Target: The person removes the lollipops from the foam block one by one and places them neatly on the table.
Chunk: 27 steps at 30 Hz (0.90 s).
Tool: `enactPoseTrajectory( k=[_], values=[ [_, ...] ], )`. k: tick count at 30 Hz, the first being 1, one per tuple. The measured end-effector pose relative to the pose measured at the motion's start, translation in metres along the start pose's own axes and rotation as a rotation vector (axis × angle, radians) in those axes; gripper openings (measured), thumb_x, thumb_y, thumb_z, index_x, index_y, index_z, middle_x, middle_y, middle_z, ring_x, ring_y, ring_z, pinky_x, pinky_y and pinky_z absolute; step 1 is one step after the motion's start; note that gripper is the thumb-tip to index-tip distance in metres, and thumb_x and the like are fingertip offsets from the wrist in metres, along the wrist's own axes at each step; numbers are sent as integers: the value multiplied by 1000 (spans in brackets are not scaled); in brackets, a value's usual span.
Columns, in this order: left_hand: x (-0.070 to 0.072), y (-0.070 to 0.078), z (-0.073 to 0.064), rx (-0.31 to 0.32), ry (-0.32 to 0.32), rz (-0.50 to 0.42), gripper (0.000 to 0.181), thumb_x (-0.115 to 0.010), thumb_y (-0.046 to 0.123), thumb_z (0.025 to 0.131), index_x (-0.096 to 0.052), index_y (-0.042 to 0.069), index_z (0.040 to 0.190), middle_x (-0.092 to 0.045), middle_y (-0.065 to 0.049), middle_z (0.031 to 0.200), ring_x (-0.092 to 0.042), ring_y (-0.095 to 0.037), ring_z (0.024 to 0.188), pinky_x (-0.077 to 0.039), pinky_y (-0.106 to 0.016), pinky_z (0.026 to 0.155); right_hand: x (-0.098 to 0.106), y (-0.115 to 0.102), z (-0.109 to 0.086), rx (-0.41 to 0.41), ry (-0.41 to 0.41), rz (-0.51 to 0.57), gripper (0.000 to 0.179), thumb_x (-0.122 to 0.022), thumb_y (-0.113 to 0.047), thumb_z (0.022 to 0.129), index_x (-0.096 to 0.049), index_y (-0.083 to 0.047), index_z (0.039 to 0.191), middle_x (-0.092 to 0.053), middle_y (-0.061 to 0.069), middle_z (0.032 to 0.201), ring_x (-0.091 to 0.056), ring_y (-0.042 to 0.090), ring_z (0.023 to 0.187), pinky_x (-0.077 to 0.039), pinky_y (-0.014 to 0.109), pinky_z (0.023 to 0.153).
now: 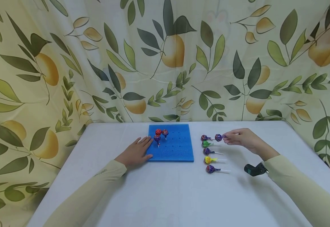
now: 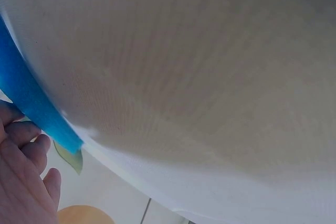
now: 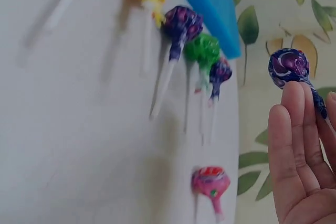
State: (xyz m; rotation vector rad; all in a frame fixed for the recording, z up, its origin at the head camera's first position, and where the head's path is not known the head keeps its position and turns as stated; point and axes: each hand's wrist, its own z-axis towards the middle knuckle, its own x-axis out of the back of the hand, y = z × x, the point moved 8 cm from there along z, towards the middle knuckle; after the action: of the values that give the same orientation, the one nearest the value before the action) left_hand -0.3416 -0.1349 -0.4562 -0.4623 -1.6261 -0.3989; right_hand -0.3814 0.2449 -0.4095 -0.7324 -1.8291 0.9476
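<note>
My left hand [image 1: 136, 152] rests flat with its fingers on the left edge of a blue foam board [image 1: 179, 153] dotted with small holes. Three wrapped lollipops stand in that board: a red one [image 1: 158, 131] and two purple ones, the nearer [image 1: 157, 138] by my fingers. Over the right side of the table, my right hand [image 1: 245, 138] pinches a purple lollipop [image 3: 290, 66] just below its wrapped head, fingertips at the twisted wrapper. In the head view it hangs beside a row of lying lollipops, including a green one [image 1: 205, 144] and a yellow one [image 1: 209, 160].
More purple lollipops lie in the row, the nearest one [image 1: 211, 169] at its front end. A pink lollipop [image 3: 211, 181] lies apart in the right wrist view. The white table [image 1: 165, 195] ends at a fruit-patterned curtain [image 1: 165, 78]. A dark wrist device [image 1: 255, 170] hangs under my right sleeve.
</note>
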Motion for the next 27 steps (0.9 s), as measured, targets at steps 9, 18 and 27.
enactPoseTrajectory(
  k=[9, 18, 27],
  values=[
    [-1, -2, 2, -3, 10, 1, 73, -37, 54, 96, -21, 7, 150, -20, -10, 157, -19, -25, 146, -13, -43, 120, 11, 31, -7, -64, -26, 78, 52, -44, -21, 100, -37, 17, 134, -71, 6, 106, -69, 10, 92, -53, 28, 89],
    [-1, -2, 2, -22, 16, -13, 73, -38, 53, 96, -22, 6, 150, -21, -11, 157, -19, -26, 146, -14, -45, 120, 10, 56, -5, -105, -53, 192, 55, -43, -20, 101, -29, 18, 138, -72, -7, 96, -69, 6, 87, -55, 23, 83],
    [-3, -3, 1, -14, 10, -6, 73, -37, 54, 96, -21, 6, 150, -21, -10, 157, -19, -26, 146, -14, -45, 120, 10, 71, -1, -123, -86, 318, 48, -47, -17, 99, -40, 18, 131, -73, -6, 91, -70, 7, 84, -56, 24, 82]
  ],
)
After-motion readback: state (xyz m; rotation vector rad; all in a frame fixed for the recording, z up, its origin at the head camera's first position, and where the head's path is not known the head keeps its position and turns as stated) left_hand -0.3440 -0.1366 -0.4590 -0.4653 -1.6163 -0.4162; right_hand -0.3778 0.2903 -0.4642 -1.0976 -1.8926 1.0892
